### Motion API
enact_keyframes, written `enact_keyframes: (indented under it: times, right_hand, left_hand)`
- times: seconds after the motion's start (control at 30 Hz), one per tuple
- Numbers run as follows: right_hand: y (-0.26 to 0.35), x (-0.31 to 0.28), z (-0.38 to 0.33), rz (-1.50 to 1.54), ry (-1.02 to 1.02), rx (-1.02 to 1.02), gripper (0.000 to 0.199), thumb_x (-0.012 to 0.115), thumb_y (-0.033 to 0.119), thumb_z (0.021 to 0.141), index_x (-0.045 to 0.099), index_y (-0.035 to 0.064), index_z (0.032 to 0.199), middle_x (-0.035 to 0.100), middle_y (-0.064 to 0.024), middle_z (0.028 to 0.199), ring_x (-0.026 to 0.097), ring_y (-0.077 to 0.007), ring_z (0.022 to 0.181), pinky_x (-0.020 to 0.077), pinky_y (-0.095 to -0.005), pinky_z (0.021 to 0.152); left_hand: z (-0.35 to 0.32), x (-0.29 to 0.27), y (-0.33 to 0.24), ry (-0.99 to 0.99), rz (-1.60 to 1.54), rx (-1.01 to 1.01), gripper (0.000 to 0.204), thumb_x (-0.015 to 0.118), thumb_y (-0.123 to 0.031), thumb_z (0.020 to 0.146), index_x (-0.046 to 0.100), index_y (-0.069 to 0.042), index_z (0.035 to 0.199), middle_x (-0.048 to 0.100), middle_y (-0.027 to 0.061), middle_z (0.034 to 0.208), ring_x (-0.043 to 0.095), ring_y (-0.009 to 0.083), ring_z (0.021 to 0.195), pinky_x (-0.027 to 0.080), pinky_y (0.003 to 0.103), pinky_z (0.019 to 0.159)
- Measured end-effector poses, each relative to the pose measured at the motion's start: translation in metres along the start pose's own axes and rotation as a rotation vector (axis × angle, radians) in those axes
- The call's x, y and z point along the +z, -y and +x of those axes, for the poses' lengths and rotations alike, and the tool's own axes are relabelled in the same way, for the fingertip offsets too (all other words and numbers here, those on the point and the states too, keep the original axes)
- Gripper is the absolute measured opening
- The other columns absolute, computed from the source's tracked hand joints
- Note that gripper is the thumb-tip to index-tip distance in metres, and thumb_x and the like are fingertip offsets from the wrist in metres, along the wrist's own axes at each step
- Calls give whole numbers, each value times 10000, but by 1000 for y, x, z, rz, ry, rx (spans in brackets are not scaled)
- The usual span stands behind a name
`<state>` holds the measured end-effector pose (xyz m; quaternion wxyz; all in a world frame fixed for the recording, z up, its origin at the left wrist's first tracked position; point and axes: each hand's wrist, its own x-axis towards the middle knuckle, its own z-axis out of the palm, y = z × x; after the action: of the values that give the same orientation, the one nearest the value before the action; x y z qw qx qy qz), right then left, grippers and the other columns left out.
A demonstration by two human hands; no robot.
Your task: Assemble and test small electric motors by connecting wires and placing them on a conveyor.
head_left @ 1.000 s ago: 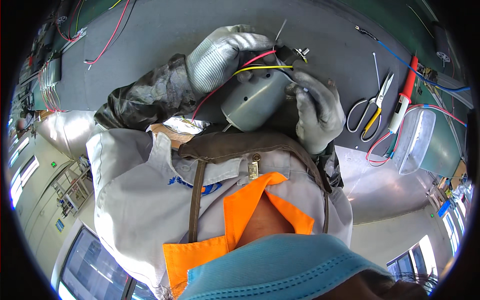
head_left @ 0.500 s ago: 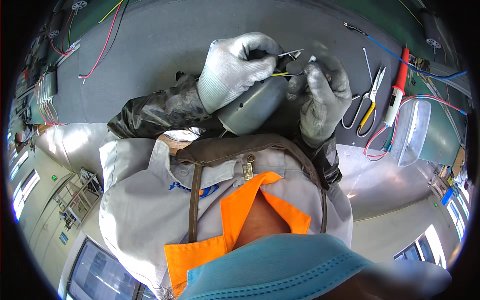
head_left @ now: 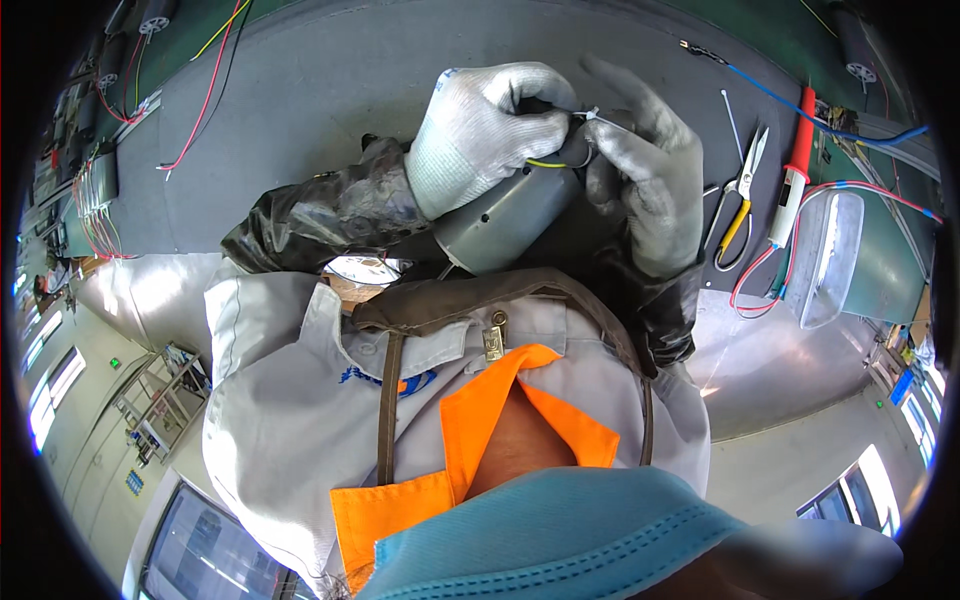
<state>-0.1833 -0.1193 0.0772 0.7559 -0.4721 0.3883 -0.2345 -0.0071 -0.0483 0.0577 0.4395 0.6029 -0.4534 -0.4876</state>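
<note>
Both hands wear pale, grey-stained knit gloves. My left hand (head_left: 490, 135) is closed, pinching a thin white cable tie (head_left: 592, 114) between thumb and forefinger. My right hand (head_left: 650, 165) has its forefinger stretched up and apart from the thumb, and the thumb touches the tie by its small head. The tie's tail runs over the right glove. Below the hands a dark grey metal cylinder (head_left: 505, 225) with small holes lies tilted against my front. A yellow wire (head_left: 545, 164) curves at its upper end, partly hidden by the gloves.
On the dark grey bench (head_left: 320, 70), scissors (head_left: 740, 200) with a yellow-wrapped handle lie at right, beside another white cable tie (head_left: 732, 125). Further right are a red-and-white handheld tool (head_left: 795, 180) with cords, a blue cable (head_left: 760, 88) and a clear tray (head_left: 832, 260). Red wires (head_left: 205, 105) hang over the left side.
My right hand has come closer to my left, its forefinger lifting off the tie's head. The tie's head now sits by the left fingertips, with the tail running rightward.
</note>
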Motion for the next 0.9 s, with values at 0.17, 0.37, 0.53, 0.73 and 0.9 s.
enact_keyframes:
  times: [0.17,0.37,0.53,0.73,0.9]
  right_hand:
    - [-4,-10,0,-62,8,50,389,622,65,887,628,-10,1269,671,-39,790,596,-97,555,471,-239,492]
    - [-22,-11,-5,-1005,-341,-728,132,665,106,889,724,30,980,689,-122,839,673,-172,767,530,-291,720]
    - [-34,-43,4,-348,-182,-306,112,663,28,873,708,-38,952,710,-85,871,648,-128,774,517,-273,679]
    - [-38,-63,32,-348,-437,-396,100,665,7,870,724,-68,900,698,-94,827,637,-118,721,511,-237,657]
    - [-56,-66,42,-455,-473,-591,126,662,53,893,710,-61,920,704,-92,833,646,-132,746,508,-237,630]
  left_hand:
    - [5,15,7,-47,151,215,176,665,-5,894,693,7,1067,701,47,934,622,63,799,524,234,713]
    - [-9,18,8,-178,381,435,255,654,17,876,679,-10,1128,707,94,943,652,103,775,541,257,708]
    - [-16,24,12,-264,131,278,272,664,23,867,669,-14,1136,696,83,946,651,104,761,537,260,693]
    - [-14,23,12,-212,440,508,144,696,-59,827,691,-52,971,672,109,887,665,256,766,552,349,652]
    - [-14,23,1,-122,663,556,199,747,-115,818,701,-83,1008,667,104,811,650,295,639,533,358,579]
